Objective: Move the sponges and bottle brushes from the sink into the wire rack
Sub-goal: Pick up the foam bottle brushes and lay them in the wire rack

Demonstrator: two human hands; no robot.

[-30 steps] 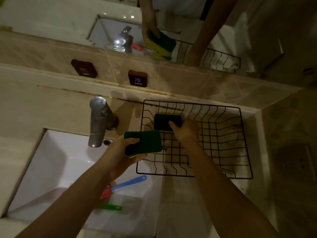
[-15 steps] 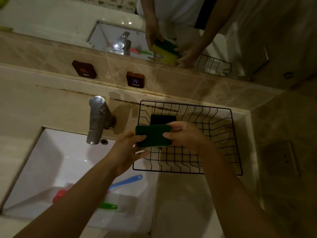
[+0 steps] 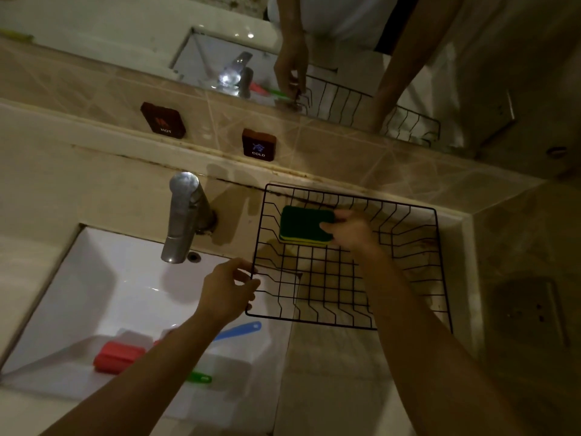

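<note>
Dim light, view looking down over the desk. Your right hand [image 3: 352, 229] is inside the wire rack [image 3: 435, 256] at centre right of the frame, its grip closed on the right end of a stack of sponges [image 3: 305, 226], green face up with a yellow layer showing along the near edge. The stack sits in the rack's upper left corner; whether it rests on the wires or hangs just above them, you cannot tell.

Your left hand [image 3: 228, 289] is at the rack's left rim, fingers loosely curled around the wire, thumb apart from them, holding nothing else.

The white sink [image 3: 125, 278] fills the lower left of the frame. In it lie a red brush head [image 3: 118, 357], a blue handle [image 3: 239, 330] and a green handle [image 3: 199, 377], all partly hidden by your left forearm. The tap [image 3: 184, 215] stands above the sink, left of the rack. HOT [image 3: 163, 121] and COLD [image 3: 258, 143] plates sit on the tiles in the upper middle.
</note>
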